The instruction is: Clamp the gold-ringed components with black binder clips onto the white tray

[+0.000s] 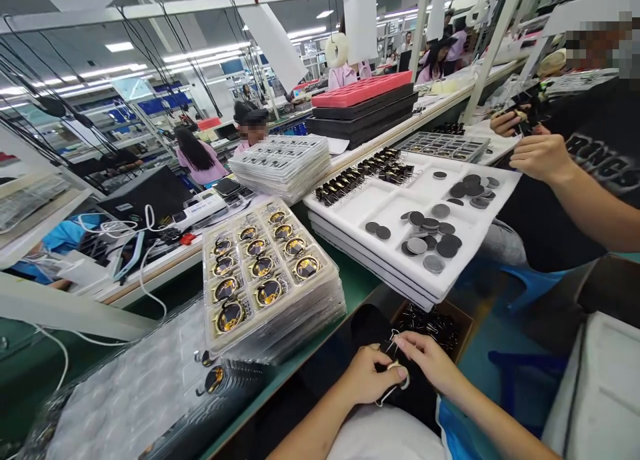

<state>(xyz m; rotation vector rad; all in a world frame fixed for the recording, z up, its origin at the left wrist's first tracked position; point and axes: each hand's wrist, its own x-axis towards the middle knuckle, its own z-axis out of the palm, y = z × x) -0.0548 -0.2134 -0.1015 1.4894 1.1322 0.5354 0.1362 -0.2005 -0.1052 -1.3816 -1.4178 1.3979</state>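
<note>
Low over my lap, my left hand (376, 375) is closed around a round watch case (405, 380) with a pale rim. A wire handle sticks out below it. My right hand (431, 361) pinches the wire handle of a black binder clip (392, 342) at the upper side of the same watch case. Fingers cover much of both things, so I cannot tell how far the clip grips. Just behind my hands, a cardboard box (463, 330) holds many loose black binder clips.
Stacked clear trays (320, 300) of watch cases stand at left. A stacked white foam tray (440, 283) bears dark and grey discs and rows of clipped pieces. Behind are more trays (285, 163) and a red tray (365, 90). At right, a co-worker's hands (543, 157) hold something dark.
</note>
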